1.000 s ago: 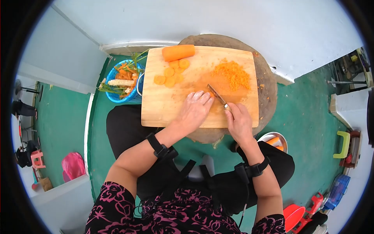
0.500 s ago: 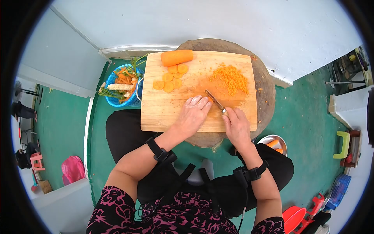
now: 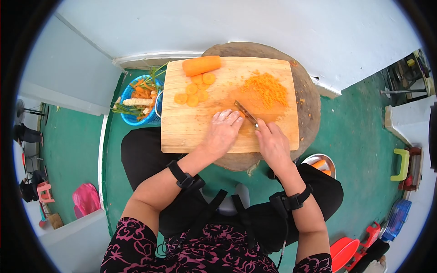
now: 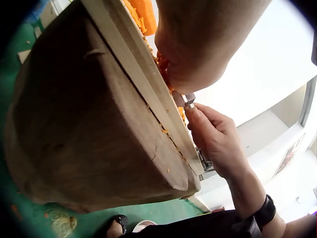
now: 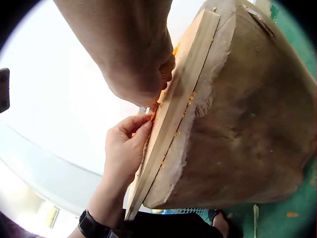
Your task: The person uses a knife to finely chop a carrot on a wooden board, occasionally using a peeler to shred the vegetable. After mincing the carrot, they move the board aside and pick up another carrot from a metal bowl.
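Observation:
On a wooden cutting board (image 3: pixel 182 132), my left hand (image 3: pixel 221 132) holds a small carrot piece (image 3: pixel 241 115) under its fingertips. My right hand (image 3: pixel 273 143) grips the handle of a knife (image 3: pixel 246 113), its blade right beside those fingertips. In the right wrist view, the left hand (image 5: pixel 126 146) has thumb and fingers bent together at orange bits on the board. Fingers of the right hand (image 4: pixel 215 136) wrap the knife handle in the left wrist view. Finely chopped carrot (image 3: pixel 268 90) lies beyond the knife. Round carrot slices (image 3: pixel 192 100) and a thick carrot length (image 3: pixel 201 66) lie at the far left.
The board rests on a wide tree stump (image 3: pixel 312 104) near a pale wall (image 3: pixel 255 22). Left of it stands a blue basket (image 3: pixel 129 121) of vegetable scraps and a cob. A metal bowl (image 3: pixel 334 167) holding carrot pieces sits on the floor by the right knee.
The knife and both hands have shifted slightly left over the board, staying close together. The head view has moved a little. Slices, carrot length and chopped pile look unchanged.

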The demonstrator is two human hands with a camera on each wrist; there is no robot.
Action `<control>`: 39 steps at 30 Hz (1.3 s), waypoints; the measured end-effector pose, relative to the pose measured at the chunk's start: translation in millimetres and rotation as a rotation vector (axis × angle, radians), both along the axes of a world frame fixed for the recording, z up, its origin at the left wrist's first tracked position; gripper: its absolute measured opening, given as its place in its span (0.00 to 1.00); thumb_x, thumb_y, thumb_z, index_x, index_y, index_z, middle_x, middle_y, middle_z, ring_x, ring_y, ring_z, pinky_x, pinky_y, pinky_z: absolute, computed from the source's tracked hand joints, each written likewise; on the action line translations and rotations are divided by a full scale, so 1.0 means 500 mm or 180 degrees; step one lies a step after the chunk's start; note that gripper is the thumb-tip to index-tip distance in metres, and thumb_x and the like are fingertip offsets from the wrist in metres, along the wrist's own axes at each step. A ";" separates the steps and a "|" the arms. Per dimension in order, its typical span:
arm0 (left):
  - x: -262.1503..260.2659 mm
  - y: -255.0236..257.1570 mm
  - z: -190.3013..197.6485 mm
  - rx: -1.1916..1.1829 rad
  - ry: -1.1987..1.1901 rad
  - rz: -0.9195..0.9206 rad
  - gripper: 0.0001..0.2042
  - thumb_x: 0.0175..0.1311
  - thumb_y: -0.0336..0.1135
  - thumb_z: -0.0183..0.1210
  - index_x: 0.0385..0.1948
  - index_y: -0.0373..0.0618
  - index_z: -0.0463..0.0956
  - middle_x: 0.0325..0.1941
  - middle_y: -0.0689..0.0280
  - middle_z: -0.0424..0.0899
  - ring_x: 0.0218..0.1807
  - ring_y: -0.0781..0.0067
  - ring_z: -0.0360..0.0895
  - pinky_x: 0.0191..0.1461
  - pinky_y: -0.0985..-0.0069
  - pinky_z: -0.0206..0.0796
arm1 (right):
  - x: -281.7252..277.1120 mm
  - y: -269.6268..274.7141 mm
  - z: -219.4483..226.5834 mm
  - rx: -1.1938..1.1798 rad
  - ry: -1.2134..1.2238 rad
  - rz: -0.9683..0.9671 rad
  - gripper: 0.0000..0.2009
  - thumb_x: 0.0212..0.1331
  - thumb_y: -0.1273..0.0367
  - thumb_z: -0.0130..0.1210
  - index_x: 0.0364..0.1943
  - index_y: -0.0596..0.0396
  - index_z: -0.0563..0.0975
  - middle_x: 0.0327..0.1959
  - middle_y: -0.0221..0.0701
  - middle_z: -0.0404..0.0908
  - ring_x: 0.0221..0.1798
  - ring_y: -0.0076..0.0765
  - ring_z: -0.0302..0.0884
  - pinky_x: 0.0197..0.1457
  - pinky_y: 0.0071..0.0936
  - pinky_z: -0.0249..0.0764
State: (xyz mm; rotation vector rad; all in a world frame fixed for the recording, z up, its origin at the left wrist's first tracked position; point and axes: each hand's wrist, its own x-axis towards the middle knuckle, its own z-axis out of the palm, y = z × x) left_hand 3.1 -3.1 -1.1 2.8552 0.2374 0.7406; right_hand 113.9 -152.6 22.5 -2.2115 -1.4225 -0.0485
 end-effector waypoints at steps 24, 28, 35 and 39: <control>-0.002 0.002 0.012 -0.0050 0.0085 -0.0049 0.13 0.51 0.28 0.54 0.40 0.39 0.77 0.47 0.59 0.78 0.52 0.57 0.74 0.55 0.63 0.64 | 0.006 -0.003 -0.007 0.0128 0.0146 0.0002 0.16 0.54 0.71 0.57 0.48 0.58 0.74 0.33 0.37 0.72 0.37 0.44 0.75 0.39 0.36 0.74; -0.002 0.007 0.014 -0.0074 0.0138 -0.0079 0.13 0.51 0.28 0.53 0.40 0.39 0.77 0.47 0.59 0.78 0.52 0.57 0.74 0.56 0.63 0.64 | 0.010 -0.003 -0.009 0.0163 0.0223 0.0028 0.16 0.54 0.71 0.57 0.48 0.59 0.75 0.32 0.37 0.72 0.37 0.44 0.75 0.39 0.36 0.74; -0.003 0.006 0.017 -0.0100 0.0172 -0.0081 0.14 0.51 0.28 0.53 0.41 0.39 0.77 0.47 0.59 0.78 0.53 0.58 0.73 0.57 0.62 0.63 | 0.008 -0.003 -0.009 0.0220 0.0151 0.0064 0.16 0.54 0.72 0.58 0.48 0.59 0.75 0.33 0.37 0.72 0.37 0.45 0.75 0.38 0.36 0.73; -0.002 0.004 0.015 -0.0102 0.0204 -0.0062 0.14 0.52 0.28 0.53 0.41 0.39 0.77 0.48 0.59 0.78 0.53 0.58 0.73 0.57 0.62 0.63 | 0.008 -0.005 -0.006 0.0233 0.0189 0.0097 0.16 0.53 0.72 0.58 0.48 0.59 0.75 0.33 0.38 0.72 0.37 0.45 0.75 0.38 0.37 0.73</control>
